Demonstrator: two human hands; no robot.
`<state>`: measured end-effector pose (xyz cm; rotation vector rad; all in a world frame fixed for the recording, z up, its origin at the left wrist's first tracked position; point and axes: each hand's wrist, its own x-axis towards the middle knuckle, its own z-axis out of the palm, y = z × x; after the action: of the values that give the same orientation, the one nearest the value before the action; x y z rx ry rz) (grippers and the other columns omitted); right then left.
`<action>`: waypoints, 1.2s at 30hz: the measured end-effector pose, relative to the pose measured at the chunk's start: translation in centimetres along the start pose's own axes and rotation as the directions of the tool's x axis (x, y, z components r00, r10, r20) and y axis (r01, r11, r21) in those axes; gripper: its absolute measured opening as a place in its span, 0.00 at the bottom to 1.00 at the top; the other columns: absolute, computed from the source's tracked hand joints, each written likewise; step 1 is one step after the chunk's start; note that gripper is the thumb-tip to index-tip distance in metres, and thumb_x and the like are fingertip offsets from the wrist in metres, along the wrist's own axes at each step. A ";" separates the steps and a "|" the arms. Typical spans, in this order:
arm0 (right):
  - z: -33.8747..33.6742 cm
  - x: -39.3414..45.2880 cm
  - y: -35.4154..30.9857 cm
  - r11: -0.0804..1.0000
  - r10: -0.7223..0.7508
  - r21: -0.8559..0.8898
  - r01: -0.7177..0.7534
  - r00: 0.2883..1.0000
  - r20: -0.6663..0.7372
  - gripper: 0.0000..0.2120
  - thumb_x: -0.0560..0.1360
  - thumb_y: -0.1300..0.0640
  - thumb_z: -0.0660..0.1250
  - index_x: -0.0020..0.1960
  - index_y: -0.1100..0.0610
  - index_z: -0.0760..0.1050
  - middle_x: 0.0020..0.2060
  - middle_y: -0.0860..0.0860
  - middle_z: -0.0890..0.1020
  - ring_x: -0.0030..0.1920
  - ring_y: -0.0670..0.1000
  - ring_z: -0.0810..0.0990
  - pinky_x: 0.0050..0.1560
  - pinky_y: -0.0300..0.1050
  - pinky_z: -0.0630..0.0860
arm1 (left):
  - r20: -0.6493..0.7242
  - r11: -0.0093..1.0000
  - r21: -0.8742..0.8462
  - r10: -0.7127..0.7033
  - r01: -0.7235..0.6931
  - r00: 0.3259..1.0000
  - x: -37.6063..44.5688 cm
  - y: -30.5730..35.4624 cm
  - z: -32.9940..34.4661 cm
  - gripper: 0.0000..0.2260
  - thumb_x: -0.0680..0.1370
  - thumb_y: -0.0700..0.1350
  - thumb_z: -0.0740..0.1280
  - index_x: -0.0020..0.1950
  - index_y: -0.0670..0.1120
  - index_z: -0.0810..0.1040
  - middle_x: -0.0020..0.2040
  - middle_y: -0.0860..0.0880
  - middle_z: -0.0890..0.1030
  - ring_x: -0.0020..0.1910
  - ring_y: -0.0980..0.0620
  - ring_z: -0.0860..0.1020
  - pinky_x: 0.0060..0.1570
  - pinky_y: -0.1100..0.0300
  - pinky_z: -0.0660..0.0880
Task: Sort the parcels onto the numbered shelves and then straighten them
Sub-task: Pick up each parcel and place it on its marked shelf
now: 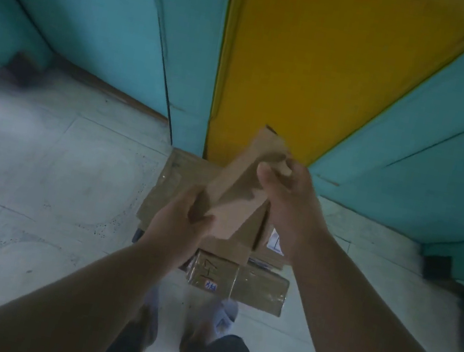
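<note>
Both hands are up on one long brown box [243, 184], held tilted in mid-air over the pile. The left hand [182, 223] clamps its near, lower end, thumb on top and fingers wrapped under where they can't be seen. The right hand [284, 203] pinches the upper part, thumb pressed on the top face, fingertips curling round the far edge. The far corner of the box points up toward the yellow panel [321, 67]. No label shows on the faces turned this way.

Beneath, a heap of parcels [237, 279] sits on the pale floor [39, 173], right against the foot of the panel. Arms and the held box cover much of it. One taped parcel near the front carries a scrawled mark and a small blue sticker, too smeared to read. Another label peeks out beside the right wrist, also unreadable.

Teal panels [98, 12] flank the yellow one. Everything is soft with motion blur. At the bottom edge, dark trousers and pale footwear, only partly in frame.
</note>
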<state>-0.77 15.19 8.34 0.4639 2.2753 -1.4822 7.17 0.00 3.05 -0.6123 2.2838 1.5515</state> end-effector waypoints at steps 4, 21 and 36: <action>-3.4 -5.2 -6.7 0.992 -0.125 -0.002 0.125 0.992 -0.029 0.57 0.50 0.19 0.69 0.73 0.42 0.58 0.63 0.48 0.78 0.62 0.54 0.79 0.58 0.62 0.79 | -0.046 0.956 0.185 0.239 -0.227 0.970 -5.3 5.0 -1.4 0.21 0.77 0.49 0.71 0.66 0.60 0.68 0.53 0.56 0.75 0.44 0.57 0.79 0.43 0.57 0.83; -11.4 -15.9 -10.9 0.890 -0.130 0.272 0.366 0.775 -0.618 0.17 0.67 0.55 0.70 0.55 0.45 0.73 0.44 0.50 0.86 0.46 0.54 0.86 0.50 0.64 0.82 | 0.209 0.888 -0.025 0.454 -0.459 0.866 -4.7 14.8 -7.1 0.30 0.74 0.52 0.75 0.73 0.56 0.65 0.67 0.56 0.70 0.63 0.53 0.75 0.63 0.47 0.75; -24.7 -30.5 0.8 0.959 0.018 0.171 0.225 0.556 -0.831 0.21 0.78 0.57 0.69 0.67 0.45 0.68 0.49 0.48 0.85 0.49 0.49 0.85 0.47 0.51 0.84 | 0.672 0.830 -0.041 0.435 -0.557 0.599 -14.8 19.7 9.3 0.18 0.77 0.48 0.72 0.65 0.54 0.71 0.56 0.56 0.79 0.51 0.58 0.79 0.46 0.60 0.78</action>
<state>22.79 36.23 31.68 1.4026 2.8129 -1.9056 10.00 17.53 22.51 0.6294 2.0355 1.4211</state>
